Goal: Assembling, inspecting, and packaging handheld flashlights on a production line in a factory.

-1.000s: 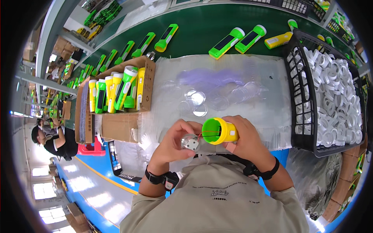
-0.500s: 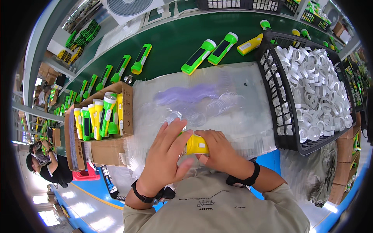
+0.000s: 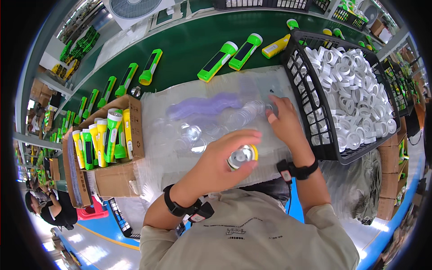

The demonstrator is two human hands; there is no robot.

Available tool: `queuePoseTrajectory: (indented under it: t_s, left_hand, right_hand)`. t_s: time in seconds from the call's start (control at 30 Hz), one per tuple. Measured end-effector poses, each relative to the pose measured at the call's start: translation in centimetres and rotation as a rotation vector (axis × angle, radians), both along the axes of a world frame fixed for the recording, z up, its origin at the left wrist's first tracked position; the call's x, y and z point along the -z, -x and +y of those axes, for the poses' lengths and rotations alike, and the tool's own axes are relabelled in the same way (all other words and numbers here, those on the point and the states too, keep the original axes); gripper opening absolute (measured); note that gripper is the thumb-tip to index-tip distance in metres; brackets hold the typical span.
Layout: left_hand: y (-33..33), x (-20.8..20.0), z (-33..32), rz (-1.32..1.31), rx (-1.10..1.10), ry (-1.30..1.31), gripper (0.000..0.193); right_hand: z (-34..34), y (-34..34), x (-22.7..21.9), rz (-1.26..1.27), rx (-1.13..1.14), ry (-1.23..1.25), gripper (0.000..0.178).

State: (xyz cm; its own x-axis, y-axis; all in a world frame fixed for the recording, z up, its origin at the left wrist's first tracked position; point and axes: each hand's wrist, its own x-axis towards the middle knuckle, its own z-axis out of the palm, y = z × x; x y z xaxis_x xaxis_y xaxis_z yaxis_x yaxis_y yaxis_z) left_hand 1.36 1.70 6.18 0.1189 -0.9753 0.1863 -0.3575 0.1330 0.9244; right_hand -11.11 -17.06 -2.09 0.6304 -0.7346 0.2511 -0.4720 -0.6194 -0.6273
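Head view shows the left hand [image 3: 216, 159] gripping a yellow torch [image 3: 242, 156] near the person's body. Its round, shiny end is turned up and a little to the right, and the fingers go around the side, probably so that this end remains uncovered and visible. How firm the grip is, I cannot tell.

The right hand [image 3: 286, 123] is stretched forward, thumb and fingers apart, at the right end of the clear discs [image 3: 246, 113]; whether it touches one, I cannot tell. These discs lie overlapping on a plastic sheet [image 3: 266, 163], perhaps so that single edges are easy to lift. Behind them lies a purple row [image 3: 202, 106].

On the right, a black crate [image 3: 369, 151] keeps many white rings [image 3: 355, 100] together, within easy reach. On the left, a carton [image 3: 137, 135] holds finished-looking torches [image 3: 102, 132] standing close together, which likely prevents rolling. Other torches [image 3: 218, 61] lie apart on the green worktop [image 3: 184, 58].
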Motion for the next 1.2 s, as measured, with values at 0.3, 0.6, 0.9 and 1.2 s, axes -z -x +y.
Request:
queuePoseTrajectory:
  t_s: [0.3, 0.6, 0.9, 1.2]
  left_hand:
    - [2.7, 1.5, -0.7, -0.110, -0.045, 0.277, 0.047]
    - [2.6, 2.0, 0.2, 0.020, -0.014, 0.129, 0.100]
    - [2.6, 3.9, 0.2, 0.201, 0.062, 0.147, 0.073]
    - [2.7, 5.2, -1.8, 0.244, 0.168, 0.381, 0.063]
  right_hand:
    - [-1.9, 1.4, -0.3, 0.009, 0.070, -0.323, 0.023]
    - [4.5, 5.0, -9.6, -0.383, -0.208, -0.940, 0.019]
    - [7.1, 3.4, -10.4, -0.248, -0.462, -0.875, 0.056]
    - [6.3, 3.5, -10.0, -0.210, -0.476, -0.839, 0.052]
